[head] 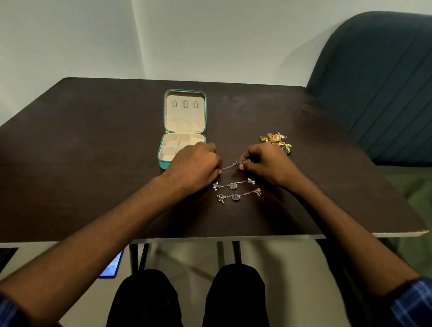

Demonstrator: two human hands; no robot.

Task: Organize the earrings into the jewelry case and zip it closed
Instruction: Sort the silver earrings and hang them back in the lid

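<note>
— Where's the thin silver chain earring [231, 165]?
— Pinched between left hand [194, 166] and right hand [267, 164], beside the open teal zip case [183, 129].
— In the way?
— Gold earring heap [276, 140] behind; two blue-stone silver earrings [234, 191] nearer.

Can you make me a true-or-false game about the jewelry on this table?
1. The jewelry case is open. True.
2. Both hands, left hand and right hand, hold one thin silver chain. True.
3. The gold earrings are inside the case. False: they lie piled on the table, right of the case.
4. The case is red. False: it is teal outside, cream inside.
5. Two silver chains with blue stones lie on the table near the hands. True.
</note>
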